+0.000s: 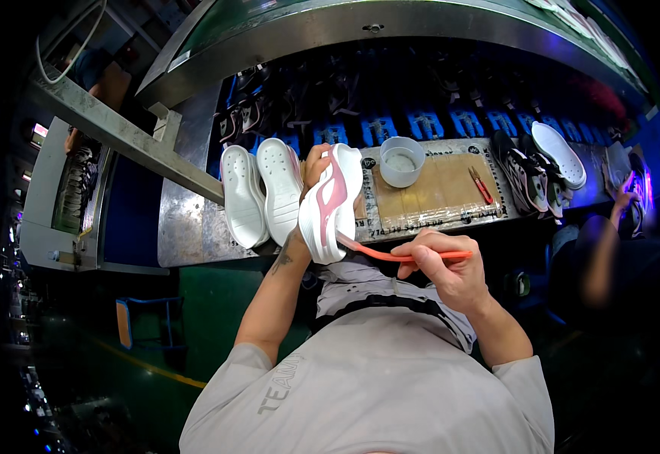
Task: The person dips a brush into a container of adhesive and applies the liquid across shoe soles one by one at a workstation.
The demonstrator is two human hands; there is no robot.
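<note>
My left hand [315, 164] is closed round a white shoe sole with a pink side band [328, 198]; most of its fingers are hidden behind the sole. The sole is tipped up over the bench edge, in front of my body. In my right hand [446, 268] is a brush with an orange handle [390, 256], pinched between thumb and fingers. The brush's pale tip touches or nearly touches the sole's lower rim. Left of the held sole, two more white soles [243, 198] rest side by side on the bench.
A translucent plastic tub [402, 161] stands on a brown cardboard-like mat [440, 191], with red-handled snips [480, 185] beside it. Dark shoes [521, 172] and another white sole [558, 155] lie to the right. Shoe uppers fill the rack behind. Another person [606, 257] works at right.
</note>
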